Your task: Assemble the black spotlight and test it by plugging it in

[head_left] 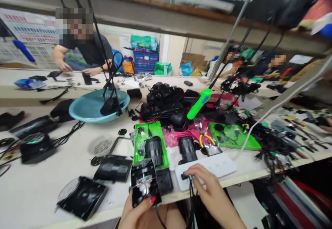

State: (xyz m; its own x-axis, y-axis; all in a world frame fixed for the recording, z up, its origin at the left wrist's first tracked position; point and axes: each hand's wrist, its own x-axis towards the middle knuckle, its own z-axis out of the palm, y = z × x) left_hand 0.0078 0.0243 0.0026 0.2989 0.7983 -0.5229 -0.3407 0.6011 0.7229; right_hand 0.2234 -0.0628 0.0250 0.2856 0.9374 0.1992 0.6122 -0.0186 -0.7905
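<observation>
My left hand (135,213) is closed around an opened black plastic device housing (144,179), held at the table's front edge; wiring and a bright part show inside it. At the white power strip (215,166), my right hand (206,184) pinches a black plug (184,176) against the strip's left end. Black cables (191,201) hang down below those fingers. A green basket (137,153) lies just behind the held housing, with a ribbed black part (153,151) in it. Another ribbed black part (187,149) stands behind the strip.
An open black housing (81,198) and a black cover (113,168) lie left. Farther back are a blue basin (77,109), a heap of black parts (166,99) and a hanging green electric screwdriver (198,104). Yellow-handled pliers (207,139) lie right. People sit across the table.
</observation>
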